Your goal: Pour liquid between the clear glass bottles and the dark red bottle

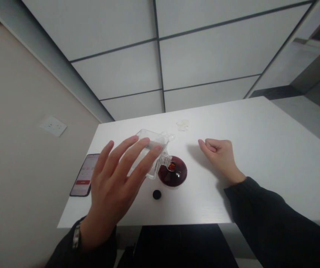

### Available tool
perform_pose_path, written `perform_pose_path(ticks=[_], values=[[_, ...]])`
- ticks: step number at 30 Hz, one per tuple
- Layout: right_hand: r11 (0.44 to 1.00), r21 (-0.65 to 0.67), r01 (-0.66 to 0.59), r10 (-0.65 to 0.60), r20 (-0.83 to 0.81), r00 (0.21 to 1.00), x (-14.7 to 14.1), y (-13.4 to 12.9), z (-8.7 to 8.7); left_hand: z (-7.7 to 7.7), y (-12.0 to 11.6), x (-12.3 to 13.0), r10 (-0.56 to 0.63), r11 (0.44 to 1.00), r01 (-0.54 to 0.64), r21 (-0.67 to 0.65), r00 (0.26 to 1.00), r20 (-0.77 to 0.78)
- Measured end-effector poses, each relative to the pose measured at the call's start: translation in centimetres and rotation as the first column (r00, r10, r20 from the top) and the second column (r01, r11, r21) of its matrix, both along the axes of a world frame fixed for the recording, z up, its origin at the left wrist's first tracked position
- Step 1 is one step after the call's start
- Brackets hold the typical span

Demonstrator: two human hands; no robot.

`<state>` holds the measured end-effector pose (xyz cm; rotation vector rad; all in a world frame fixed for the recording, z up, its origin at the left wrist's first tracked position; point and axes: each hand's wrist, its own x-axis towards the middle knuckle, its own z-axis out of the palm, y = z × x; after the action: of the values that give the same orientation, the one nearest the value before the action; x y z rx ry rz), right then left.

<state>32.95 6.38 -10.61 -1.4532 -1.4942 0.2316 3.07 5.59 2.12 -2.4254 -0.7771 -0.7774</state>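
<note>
Ceiling panels (pixel 120 74) fill the upper view above a beige wall (pixel 22 149) and a white tabletop (pixel 260 149).

Near the middle of the tabletop, a clear glass bottle (pixel 148 156) is tipped steeply, its narrow neck pointing down at about 4 o'clock, with its tip at the orange-red mouth of a round dark-red vessel (pixel 175 176). The left hand (pixel 112 186) is spread with its fingers (pixel 134 156) draped across the bottle, holding it up in that tilt. Whether the bottle holds any liquid is hard to tell through the glare.

The right hand (pixel 218 154) rests on the tabletop at about 3 o'clock from the vessel, loosely curled and holding nothing. A dark sleeve (pixel 274 219) covers that forearm, and another sleeve (pixel 98 253) with a watch strap (pixel 76 234) shows at the left wrist.

A small black cap (pixel 157 194) lies at about 7 o'clock from the vessel, just below it. A phone (pixel 83 175) lies at about 9 o'clock, partly behind the left hand, and a crumpled white scrap (pixel 182 125) lies at 12 o'clock. A wall socket plate (pixel 53 126) sits on the wall beyond the phone.
</note>
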Motion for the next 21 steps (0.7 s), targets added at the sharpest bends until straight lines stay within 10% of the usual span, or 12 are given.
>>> perform_pose_path(ticks=[21], values=[[1.000, 0.005, -0.007, 0.007, 0.005, 1.000, 0.04, 0.04, 0.11, -0.19, -0.11, -0.02, 0.006, 1.000, -0.006, -0.010, 1.000, 0.008]])
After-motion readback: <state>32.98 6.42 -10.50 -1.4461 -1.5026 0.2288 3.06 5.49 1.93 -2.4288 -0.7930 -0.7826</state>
